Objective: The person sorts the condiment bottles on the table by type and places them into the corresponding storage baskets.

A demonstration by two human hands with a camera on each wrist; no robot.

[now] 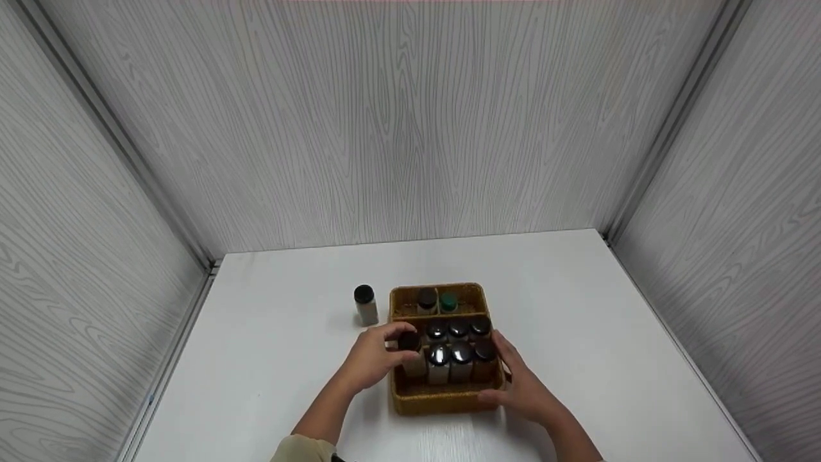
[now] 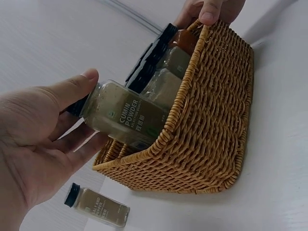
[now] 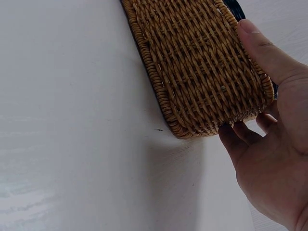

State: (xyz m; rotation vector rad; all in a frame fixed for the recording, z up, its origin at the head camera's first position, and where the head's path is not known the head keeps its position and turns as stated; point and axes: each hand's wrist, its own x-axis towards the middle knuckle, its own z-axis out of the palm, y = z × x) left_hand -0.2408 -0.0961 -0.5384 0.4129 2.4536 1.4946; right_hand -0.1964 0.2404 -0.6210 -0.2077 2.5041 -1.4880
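My left hand (image 1: pixel 375 356) pinches a spice jar labelled cumin powder (image 2: pixel 126 115) by its black cap, thumb on one side and fingers on the other. The jar's lower end is within the rim of the wicker basket (image 1: pixel 442 404), at the front left corner. With my right hand (image 1: pixel 529 391) I grip the basket's front right corner, the thumb (image 3: pixel 262 48) lying at the front rim and the fingers along the right side. Several dark-capped jars (image 1: pixel 460 353) stand in rows in the basket's larger front section.
A salt and pepper jar (image 1: pixel 367 307) stands on the white table (image 1: pixel 269 346), left of the basket. Behind a divider in the basket are a dark-capped jar (image 1: pixel 426 299) and a green-capped jar (image 1: pixel 448 301). Wood-grain panels (image 1: pixel 397 128) enclose the table at the back and sides.
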